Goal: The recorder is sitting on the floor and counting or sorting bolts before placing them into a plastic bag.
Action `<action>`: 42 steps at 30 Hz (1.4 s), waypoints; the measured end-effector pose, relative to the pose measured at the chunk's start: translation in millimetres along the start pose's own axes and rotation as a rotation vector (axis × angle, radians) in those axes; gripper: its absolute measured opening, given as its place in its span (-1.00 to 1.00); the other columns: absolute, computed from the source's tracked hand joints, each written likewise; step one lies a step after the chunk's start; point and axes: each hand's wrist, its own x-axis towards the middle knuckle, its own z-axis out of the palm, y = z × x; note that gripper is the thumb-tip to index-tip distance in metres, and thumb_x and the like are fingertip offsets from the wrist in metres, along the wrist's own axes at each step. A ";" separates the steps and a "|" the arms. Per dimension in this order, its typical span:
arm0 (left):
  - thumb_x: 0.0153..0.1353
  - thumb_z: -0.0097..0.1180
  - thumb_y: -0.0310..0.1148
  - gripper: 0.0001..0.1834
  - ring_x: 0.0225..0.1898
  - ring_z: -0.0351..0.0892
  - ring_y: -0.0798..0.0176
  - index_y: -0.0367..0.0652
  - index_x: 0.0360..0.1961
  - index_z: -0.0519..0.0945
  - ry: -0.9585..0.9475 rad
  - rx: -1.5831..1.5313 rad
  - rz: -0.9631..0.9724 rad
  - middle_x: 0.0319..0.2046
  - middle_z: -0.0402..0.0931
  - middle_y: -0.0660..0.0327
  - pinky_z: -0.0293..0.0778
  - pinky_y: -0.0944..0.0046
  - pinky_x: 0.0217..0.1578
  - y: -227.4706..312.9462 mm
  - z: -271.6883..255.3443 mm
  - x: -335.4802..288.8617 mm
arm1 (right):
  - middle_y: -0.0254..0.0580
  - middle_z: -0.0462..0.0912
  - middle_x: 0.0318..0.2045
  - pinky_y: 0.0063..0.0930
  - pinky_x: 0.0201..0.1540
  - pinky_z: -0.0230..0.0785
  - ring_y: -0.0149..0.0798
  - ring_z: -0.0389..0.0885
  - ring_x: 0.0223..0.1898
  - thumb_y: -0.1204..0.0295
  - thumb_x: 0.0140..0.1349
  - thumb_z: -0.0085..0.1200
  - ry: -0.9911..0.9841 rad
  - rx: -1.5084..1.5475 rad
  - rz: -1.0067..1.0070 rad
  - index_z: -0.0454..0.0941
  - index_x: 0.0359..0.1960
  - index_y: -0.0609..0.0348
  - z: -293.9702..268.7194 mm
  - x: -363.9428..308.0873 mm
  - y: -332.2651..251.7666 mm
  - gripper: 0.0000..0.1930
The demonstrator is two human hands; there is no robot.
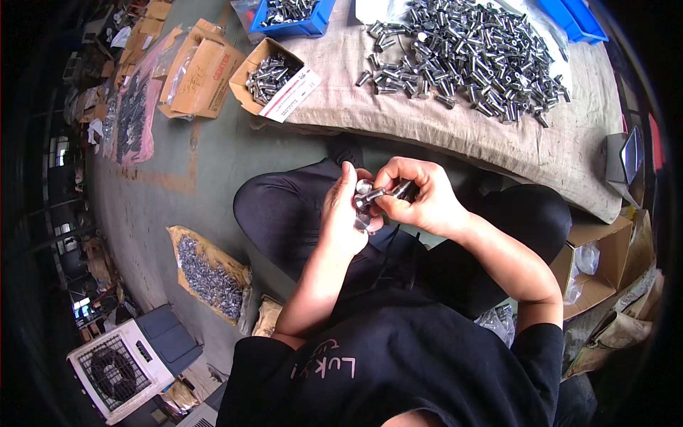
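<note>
My left hand (343, 212) is curled round several shiny, flat-headed metal pins (363, 202), whose round heads show between the fingers and thumb. Close against it, my right hand (430, 196) is closed, with finger and thumb pinching metal pins of the same kind; how many it holds is hidden. Both hands are above my crossed legs, just short of the cloth-covered surface (427, 135). On that cloth lies a large heap of similar metal pins (469, 60).
An open carton (286, 98) of pins and a blue bin (311, 27) stand at the cloth's left; another blue bin (575, 21) is far right. Left on the floor are a brown carton (213, 75) and a sheet of small parts (210, 277). An air cooler (117, 370) stands lower left.
</note>
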 end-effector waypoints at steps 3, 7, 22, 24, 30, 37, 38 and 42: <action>0.22 -0.13 -0.03 -0.65 -0.65 0.32 0.43 -0.12 -0.37 0.37 -0.043 -0.008 -0.031 -0.59 0.35 0.29 0.17 0.47 -0.79 -0.6 -5.9 0.4 | -0.44 0.49 -0.54 -0.72 -0.41 0.27 -0.64 0.41 -0.47 0.52 -0.04 0.11 0.037 0.037 0.001 0.46 -0.46 0.21 -1.3 -0.5 -3.2 -0.90; 0.24 -0.10 -0.18 -0.77 -0.62 0.33 0.44 -0.14 -0.31 0.38 -0.075 -0.037 -0.050 -0.58 0.36 0.27 0.18 0.49 -0.75 6.1 -5.4 -3.6 | -0.40 0.52 -0.54 -0.70 -0.39 0.29 -0.61 0.41 -0.48 0.51 -0.06 0.10 0.065 0.086 0.054 0.50 -0.47 0.22 -5.3 2.9 -6.2 -0.90; 0.02 0.20 -0.44 -0.76 -0.58 0.38 0.49 -0.29 -0.26 0.57 -0.112 0.610 0.232 -0.54 0.42 0.32 0.22 0.51 -0.65 7.6 1.7 -18.3 | -0.41 0.47 -0.63 -0.76 -0.63 0.11 -0.64 0.32 -0.66 0.56 -0.06 0.11 0.015 0.254 0.242 0.50 -0.45 0.24 -22.1 9.0 3.8 -0.90; -0.04 0.22 -0.49 -0.78 -0.58 0.40 0.45 -0.32 -0.32 0.57 -0.082 1.135 0.621 -0.54 0.43 0.26 0.29 0.47 -0.60 7.3 6.6 -19.7 | -0.43 0.48 -0.59 -0.77 -0.58 0.13 -0.65 0.33 -0.62 0.57 -0.06 0.10 0.035 0.276 0.155 0.51 -0.44 0.24 -14.8 7.9 5.3 -0.89; -0.09 0.23 -0.55 -0.78 -0.54 0.37 0.50 -0.33 -0.34 0.57 -0.043 1.189 0.742 -0.51 0.43 0.27 0.27 0.51 -0.56 10.3 14.5 -24.7 | -0.45 0.44 -0.42 -0.67 -0.24 0.21 -0.58 0.35 -0.34 0.53 -0.04 0.17 -0.030 0.249 0.033 0.50 -0.37 0.21 -12.2 4.7 8.9 -0.83; -0.14 0.24 -0.58 -0.80 -0.55 0.39 0.43 -0.33 -0.40 0.55 -0.067 1.204 0.791 -0.55 0.42 0.23 0.30 0.46 -0.56 14.1 14.0 -23.8 | -0.40 0.45 -0.42 -0.65 -0.26 0.23 -0.54 0.36 -0.37 0.46 -0.09 0.25 -0.097 0.046 -0.156 0.52 -0.32 0.20 -12.1 6.5 5.2 -0.74; -0.14 0.24 -0.58 -0.80 -0.55 0.39 0.43 -0.33 -0.40 0.55 -0.066 1.204 0.791 -0.55 0.42 0.23 0.30 0.46 -0.56 13.7 12.9 -23.7 | -0.38 0.44 -0.43 -0.63 -0.27 0.22 -0.50 0.37 -0.37 0.40 -0.11 0.29 -0.118 -0.036 -0.212 0.53 -0.29 0.20 -12.1 6.9 5.1 -0.68; -0.17 0.26 -0.57 -0.77 -0.56 0.40 0.41 -0.32 -0.40 0.54 -0.039 1.330 0.786 -0.56 0.43 0.22 0.31 0.43 -0.56 10.2 7.3 -21.6 | -0.38 0.44 -0.48 -0.59 -0.29 0.24 -0.50 0.37 -0.38 0.41 -0.10 0.28 -0.089 -0.164 -0.319 0.53 -0.32 0.21 -9.9 7.7 10.2 -0.71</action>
